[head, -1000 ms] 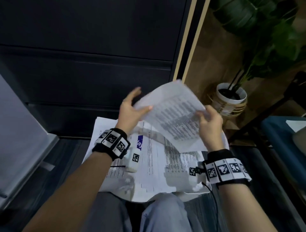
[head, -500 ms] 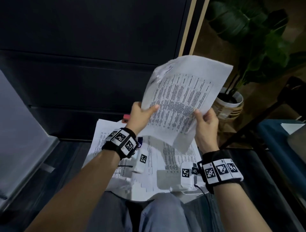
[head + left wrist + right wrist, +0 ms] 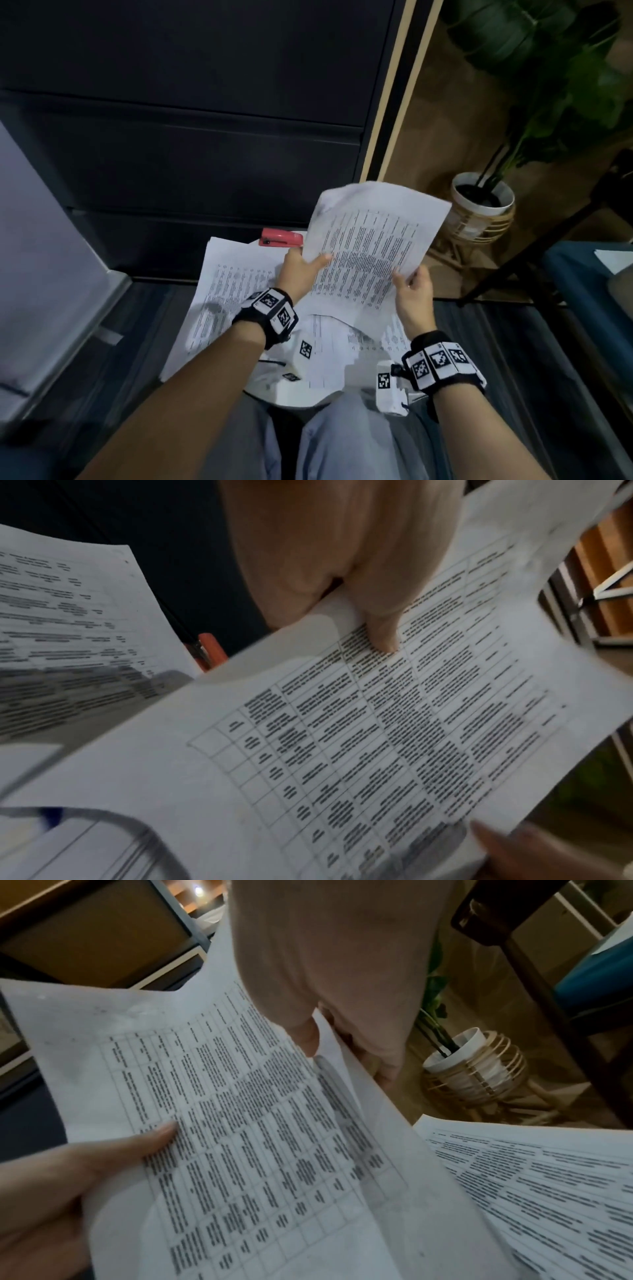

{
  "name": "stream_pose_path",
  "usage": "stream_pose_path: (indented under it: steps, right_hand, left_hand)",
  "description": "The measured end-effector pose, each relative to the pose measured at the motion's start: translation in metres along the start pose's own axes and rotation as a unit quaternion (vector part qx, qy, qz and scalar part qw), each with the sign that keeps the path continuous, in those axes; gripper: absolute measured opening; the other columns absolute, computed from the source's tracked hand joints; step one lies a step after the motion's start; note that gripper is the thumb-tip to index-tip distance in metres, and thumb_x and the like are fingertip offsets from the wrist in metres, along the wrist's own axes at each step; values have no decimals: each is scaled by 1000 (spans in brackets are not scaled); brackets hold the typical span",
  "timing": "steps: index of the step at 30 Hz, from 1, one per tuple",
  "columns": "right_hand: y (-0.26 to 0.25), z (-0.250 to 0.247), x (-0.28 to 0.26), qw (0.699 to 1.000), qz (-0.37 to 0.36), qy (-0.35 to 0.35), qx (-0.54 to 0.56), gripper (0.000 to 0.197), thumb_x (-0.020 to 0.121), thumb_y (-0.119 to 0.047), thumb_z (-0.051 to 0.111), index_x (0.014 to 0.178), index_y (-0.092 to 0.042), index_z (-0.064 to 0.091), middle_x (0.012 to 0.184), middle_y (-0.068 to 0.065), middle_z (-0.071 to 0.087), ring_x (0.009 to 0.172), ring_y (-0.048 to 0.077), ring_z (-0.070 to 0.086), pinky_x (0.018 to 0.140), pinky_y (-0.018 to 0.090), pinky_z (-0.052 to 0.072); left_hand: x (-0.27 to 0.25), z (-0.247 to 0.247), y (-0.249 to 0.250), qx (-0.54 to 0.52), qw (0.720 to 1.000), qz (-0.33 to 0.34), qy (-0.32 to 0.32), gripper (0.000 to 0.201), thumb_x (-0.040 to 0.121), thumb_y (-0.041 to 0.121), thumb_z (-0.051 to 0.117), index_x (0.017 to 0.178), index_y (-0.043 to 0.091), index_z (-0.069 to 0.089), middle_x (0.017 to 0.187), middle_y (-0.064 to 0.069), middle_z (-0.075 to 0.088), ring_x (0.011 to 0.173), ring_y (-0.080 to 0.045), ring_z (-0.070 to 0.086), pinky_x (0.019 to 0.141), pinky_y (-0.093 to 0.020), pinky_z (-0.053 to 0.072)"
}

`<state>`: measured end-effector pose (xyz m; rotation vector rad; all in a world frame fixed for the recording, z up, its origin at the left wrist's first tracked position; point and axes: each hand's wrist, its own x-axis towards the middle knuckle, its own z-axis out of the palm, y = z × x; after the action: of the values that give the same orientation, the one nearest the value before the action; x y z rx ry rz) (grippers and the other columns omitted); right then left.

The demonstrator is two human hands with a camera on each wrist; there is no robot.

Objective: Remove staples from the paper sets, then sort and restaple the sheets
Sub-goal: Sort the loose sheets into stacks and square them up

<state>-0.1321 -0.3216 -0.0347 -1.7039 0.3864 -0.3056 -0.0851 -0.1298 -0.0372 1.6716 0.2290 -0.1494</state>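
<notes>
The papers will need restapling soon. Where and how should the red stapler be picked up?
Grip the stapler across its long sides at mid-body, coming from above with the left hand, which is nearer. It lies flat behind the papers; its right end hides behind the held sheets.

A printed paper set [image 3: 371, 246] is held tilted at frame centre, above loose printed sheets [image 3: 236, 274] spread below; a red stapler [image 3: 281, 237] lies behind them.
</notes>
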Motion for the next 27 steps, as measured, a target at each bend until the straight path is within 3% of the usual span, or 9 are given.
stream_pose_path:
  steps: [3,5,8,12,14,16,19,23,27]
  right_hand:
    - [-4,12,4,999,8,-35,-24,16,96,1,48,107,-9,50,102,9,61,85,15,60,78,25,50]
    - [-1,30,4,997,17,-74,-32,15,96,1,49,108,-5,55,100,7,64,85,14,62,75,20,51]
    - [4,63,-1,992,42,-114,-20,16,95,2,47,104,-3,59,97,10,67,88,21,64,81,31,52]
    - [14,108,-18,978,113,-164,-55,15,97,3,41,91,-1,55,69,6,54,49,8,51,45,17,43]
    - [27,130,-28,961,170,-204,-74,26,96,5,40,120,4,52,82,5,54,58,11,45,38,12,37]
    - [41,148,-38,946,216,-227,-89,49,94,8,38,143,4,32,115,16,56,64,10,43,37,12,36]
    - [55,161,-51,942,219,-217,-135,39,91,5,42,129,11,46,129,31,53,61,8,42,43,15,41]
    - [73,169,-63,934,235,-216,-160,36,92,2,44,126,11,48,128,32,53,60,10,39,57,25,39]
    - [78,171,-68,916,231,-244,-219,37,94,-3,42,128,8,49,128,27,54,69,15,45,57,27,39]
  left_hand:
    - [9,-22,23,-49,997,43,32,34,83,28,72,109,10,59,110,-4,66,100,-19,62,93,-33,48]
    - [13,-44,41,-76,993,81,43,32,85,17,70,113,3,63,108,-6,67,95,-16,64,86,-27,49]
    - [24,-86,51,-35,994,89,43,28,84,14,71,110,6,67,101,0,70,91,-12,68,80,-26,53]
    - [42,-140,26,110,988,69,85,12,80,-3,67,86,7,70,89,-6,69,80,-16,64,65,-21,50]
    - [45,-164,8,210,970,39,115,18,80,0,65,67,11,62,72,-5,64,66,-15,57,55,-19,42]
    - [44,-181,-13,253,959,8,130,22,81,3,66,62,11,58,62,-3,56,59,-11,50,45,-11,35]
    - [42,-195,-47,219,964,-29,145,4,80,3,70,76,1,69,68,-6,58,65,-16,53,54,-20,39]
    - [45,-197,-82,214,958,-47,185,6,77,1,70,82,2,74,84,-13,69,85,-28,64,73,-27,46]
    - [50,-195,-101,293,938,-62,175,9,79,5,70,87,2,72,97,-15,68,99,-33,62,83,-28,45]
